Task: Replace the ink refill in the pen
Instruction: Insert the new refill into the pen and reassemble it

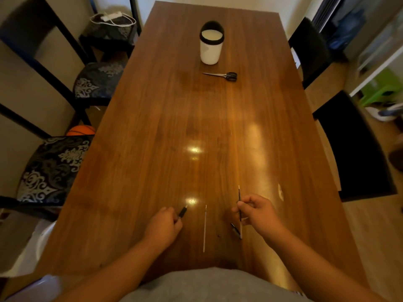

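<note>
My left hand (165, 223) grips a black pen barrel (182, 212) whose tip end points up and to the right, low over the wooden table (152, 149). My right hand (259, 212) pinches a thin dark ink refill (239, 201) that stands nearly upright, tip away from me. Between the hands a pale, thin refill (205, 228) lies flat on the table, pointing away from me. Just below my right hand a small black pen part (235, 229) lies on the wood beside the refill's lower end.
A white cup with a black rim (211, 43) stands far up the table, with black-handled scissors (222, 75) just in front of it. Patterned chairs (52, 168) line the left side, dark chairs (353, 144) the right.
</note>
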A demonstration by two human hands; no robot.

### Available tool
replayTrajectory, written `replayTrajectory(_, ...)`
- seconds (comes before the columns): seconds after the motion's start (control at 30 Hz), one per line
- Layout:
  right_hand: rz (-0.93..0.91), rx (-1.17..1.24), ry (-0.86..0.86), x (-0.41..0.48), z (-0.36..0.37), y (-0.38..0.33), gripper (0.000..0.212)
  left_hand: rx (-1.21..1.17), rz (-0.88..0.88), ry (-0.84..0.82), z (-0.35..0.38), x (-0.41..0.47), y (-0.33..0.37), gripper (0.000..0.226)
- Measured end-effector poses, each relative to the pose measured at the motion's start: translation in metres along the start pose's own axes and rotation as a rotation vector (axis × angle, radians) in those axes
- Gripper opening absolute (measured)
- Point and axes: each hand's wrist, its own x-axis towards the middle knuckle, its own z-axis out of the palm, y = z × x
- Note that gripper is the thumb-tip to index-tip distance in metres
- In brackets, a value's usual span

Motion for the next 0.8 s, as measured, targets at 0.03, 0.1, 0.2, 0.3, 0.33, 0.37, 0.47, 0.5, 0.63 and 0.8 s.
replayTrajectory(0.03, 0.002, 0.030, 0.003, -0.001, 0.002, -0.002, 0.011, -0.047, 0.001, -0.019, -0.004, -0.001, 0.000, 0.015)
replayTrajectory(0.1, -0.011, 0.067, 0.024, -0.004, 0.005, -0.006, 0.011, -0.172, 0.020, -0.062, -0.010, -0.005, 0.002, 0.012)
replayTrajectory(0.2, -0.068, 0.013, 0.098, -0.006, 0.006, -0.010, 0.014, -0.318, 0.084, -0.076, -0.017, -0.014, 0.010, 0.004)
replayTrajectory(0.3, -0.106, 0.055, 0.092, -0.007, 0.007, -0.016, 0.014, -0.406, 0.126, -0.104, -0.024, -0.023, 0.021, 0.002)
replayTrajectory(0.33, -0.108, 0.098, 0.082, -0.007, 0.008, -0.019, 0.015, -0.421, 0.141, -0.118, -0.026, -0.025, 0.024, 0.004)
replayTrajectory(0.37, -0.108, 0.145, 0.077, -0.006, 0.009, -0.022, 0.016, -0.432, 0.158, -0.131, -0.028, -0.029, 0.026, 0.006)
replayTrajectory(0.47, -0.097, 0.283, 0.082, -0.004, 0.013, -0.031, 0.014, -0.455, 0.204, -0.153, -0.033, -0.036, 0.033, 0.009)
replayTrajectory(0.5, -0.089, 0.324, 0.089, -0.004, 0.013, -0.035, 0.014, -0.459, 0.216, -0.157, -0.034, -0.038, 0.035, 0.011)
replayTrajectory(0.63, -0.096, 0.405, 0.110, -0.001, 0.014, -0.047, 0.013, -0.498, 0.262, -0.155, -0.038, -0.041, 0.043, 0.013)
replayTrajectory(0.8, -0.094, 0.429, 0.098, 0.001, 0.016, -0.056, 0.013, -0.495, 0.298, -0.157, -0.043, -0.041, 0.047, 0.009)
